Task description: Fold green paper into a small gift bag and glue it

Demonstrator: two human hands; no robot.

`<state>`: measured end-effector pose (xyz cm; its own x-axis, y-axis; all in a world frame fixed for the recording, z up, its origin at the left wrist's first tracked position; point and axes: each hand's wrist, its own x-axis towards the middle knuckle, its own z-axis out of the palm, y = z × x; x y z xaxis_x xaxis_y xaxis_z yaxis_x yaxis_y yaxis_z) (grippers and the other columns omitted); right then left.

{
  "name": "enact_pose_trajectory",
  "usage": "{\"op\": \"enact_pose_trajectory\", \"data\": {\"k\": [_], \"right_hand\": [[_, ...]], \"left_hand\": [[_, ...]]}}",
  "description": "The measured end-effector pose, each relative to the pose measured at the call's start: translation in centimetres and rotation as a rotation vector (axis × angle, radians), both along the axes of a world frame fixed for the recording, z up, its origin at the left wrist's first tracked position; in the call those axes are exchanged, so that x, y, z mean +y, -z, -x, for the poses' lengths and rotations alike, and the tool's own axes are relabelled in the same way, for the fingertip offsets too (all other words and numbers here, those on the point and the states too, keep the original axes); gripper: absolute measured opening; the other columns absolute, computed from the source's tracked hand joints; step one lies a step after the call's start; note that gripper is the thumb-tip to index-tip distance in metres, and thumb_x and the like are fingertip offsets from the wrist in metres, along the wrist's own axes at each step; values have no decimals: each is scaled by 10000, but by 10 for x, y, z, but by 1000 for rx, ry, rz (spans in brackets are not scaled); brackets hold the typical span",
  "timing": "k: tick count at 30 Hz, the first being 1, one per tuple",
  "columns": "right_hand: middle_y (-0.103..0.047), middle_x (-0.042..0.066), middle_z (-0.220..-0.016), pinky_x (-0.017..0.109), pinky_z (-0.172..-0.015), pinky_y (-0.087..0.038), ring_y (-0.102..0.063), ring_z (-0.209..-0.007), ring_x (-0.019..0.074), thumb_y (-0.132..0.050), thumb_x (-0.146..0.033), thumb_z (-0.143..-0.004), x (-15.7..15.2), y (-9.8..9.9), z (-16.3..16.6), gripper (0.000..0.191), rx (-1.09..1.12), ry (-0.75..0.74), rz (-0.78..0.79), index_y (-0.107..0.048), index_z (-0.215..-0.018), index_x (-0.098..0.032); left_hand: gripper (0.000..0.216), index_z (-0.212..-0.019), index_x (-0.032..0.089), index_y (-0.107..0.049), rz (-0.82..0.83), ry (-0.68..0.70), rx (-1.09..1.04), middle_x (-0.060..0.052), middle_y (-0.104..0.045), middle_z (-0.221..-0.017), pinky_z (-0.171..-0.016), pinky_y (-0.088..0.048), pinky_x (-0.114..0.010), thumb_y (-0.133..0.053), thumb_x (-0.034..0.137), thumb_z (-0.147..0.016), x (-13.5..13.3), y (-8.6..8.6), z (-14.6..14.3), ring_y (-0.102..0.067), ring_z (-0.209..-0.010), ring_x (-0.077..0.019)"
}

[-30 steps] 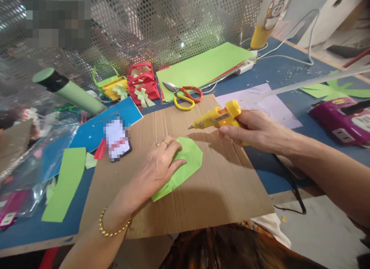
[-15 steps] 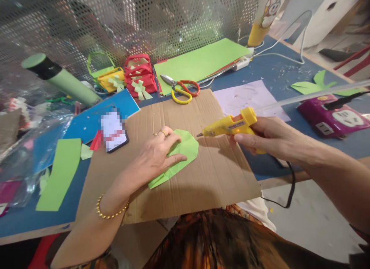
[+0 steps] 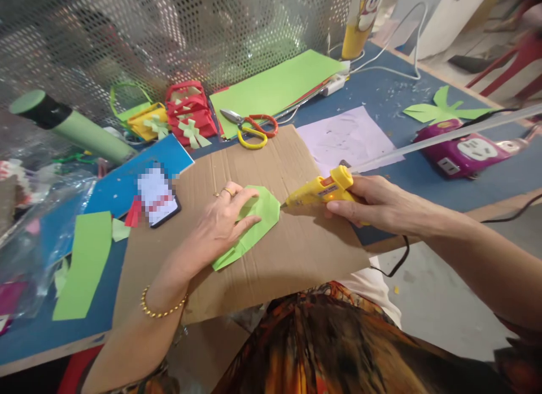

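Observation:
My right hand (image 3: 372,205) is wrapped round a yellow hot glue gun (image 3: 319,191), with a long clear glue stick (image 3: 440,140) coming out of its back. The gun points left, its metal nozzle at the right edge of a folded piece of green paper (image 3: 260,216). My left hand (image 3: 224,222) holds this paper on the cardboard sheet (image 3: 292,264), thumb and forefinger apart on it; the other fingertips are hidden. A small orange light shows on the gun's side.
Scissors (image 3: 249,128) lie at the cardboard's far edge, near stacked green paper (image 3: 283,81). A phone (image 3: 157,196) and a green strip (image 3: 82,264) are at left. Red paper bags (image 3: 190,112) and a green bottle (image 3: 80,126) stand behind. A purple power socket (image 3: 466,151) sits at right.
The view has shifted, so most things appear further left. The glue gun's nozzle has come nearer to the green paper's right edge. My left hand stays on the paper.

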<state>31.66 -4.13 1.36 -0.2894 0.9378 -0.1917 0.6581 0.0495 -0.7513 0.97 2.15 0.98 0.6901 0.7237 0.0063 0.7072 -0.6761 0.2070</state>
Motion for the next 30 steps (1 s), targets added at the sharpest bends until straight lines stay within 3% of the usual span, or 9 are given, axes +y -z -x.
{"op": "enact_pose_trajectory", "data": {"k": [12,17,30], "right_hand": [[-560,14,-725,302,-597,-373,-515,-652,150,-497,-608,-929,3,-3,5,427,17,-55,-36,-526,-768,-213],[-558,17,-750,304,-620,-381,-497,-674,148,-478,-628,-933,5,-1,7,448,-3,-88,-87,-510,-760,-216],[-489,-1,-695,313,-630,-327,-426,-641,137,-500,-484,-987,6,-3,8,364,-35,-127,-125,-454,-731,-229]], "left_hand": [[338,-1231,251,-599,-37,-21,-49,-69,-583,-1178,-866,-564,-400,-528,505,-1020,2,7,2,-638,-1005,-238],[422,-1257,242,-599,-29,-27,-76,-81,-594,-1182,-883,-561,-414,-516,575,-1011,4,8,4,-640,-1028,-259],[473,-1326,275,-591,-23,-51,-46,-82,-594,-1195,-922,-563,-442,-532,602,-990,6,6,5,-645,-1025,-258]]}}
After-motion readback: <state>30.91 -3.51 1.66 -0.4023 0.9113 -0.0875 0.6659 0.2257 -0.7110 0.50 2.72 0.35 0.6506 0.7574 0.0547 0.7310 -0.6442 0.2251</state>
